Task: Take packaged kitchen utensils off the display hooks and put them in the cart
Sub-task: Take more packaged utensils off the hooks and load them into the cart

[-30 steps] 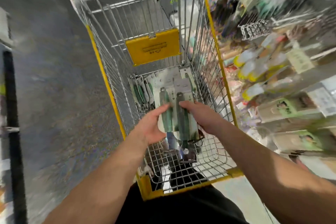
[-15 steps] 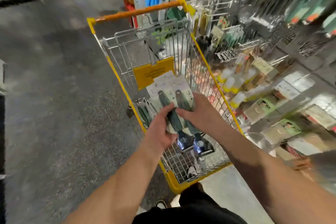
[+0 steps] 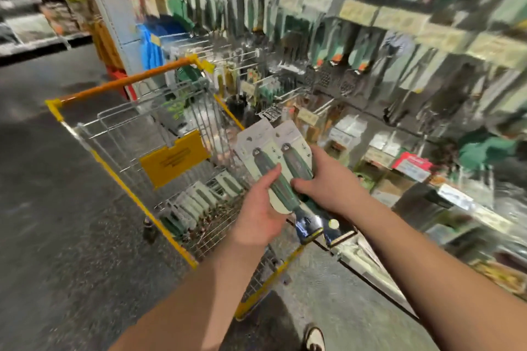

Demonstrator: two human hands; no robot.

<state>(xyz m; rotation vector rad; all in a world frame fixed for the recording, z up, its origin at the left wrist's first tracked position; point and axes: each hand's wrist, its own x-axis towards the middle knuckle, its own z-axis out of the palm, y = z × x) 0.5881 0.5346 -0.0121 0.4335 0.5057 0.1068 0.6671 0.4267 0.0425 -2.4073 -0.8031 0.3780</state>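
We find two utensil packs (image 3: 281, 171) held between both hands: left hand (image 3: 261, 208) fingers cupped beneath, right hand (image 3: 328, 182) fingers wrapped over them.

At centre frame, the left hand (image 3: 261, 208) and right hand (image 3: 328, 182) together hold two carded utensils (image 3: 281, 177) with dark green handles, above the near right rim of the wire cart (image 3: 128, 188). More packaged utensils (image 3: 196, 202) lie in the cart's basket. Blurred display hooks (image 3: 356, 45) fill the upper right.
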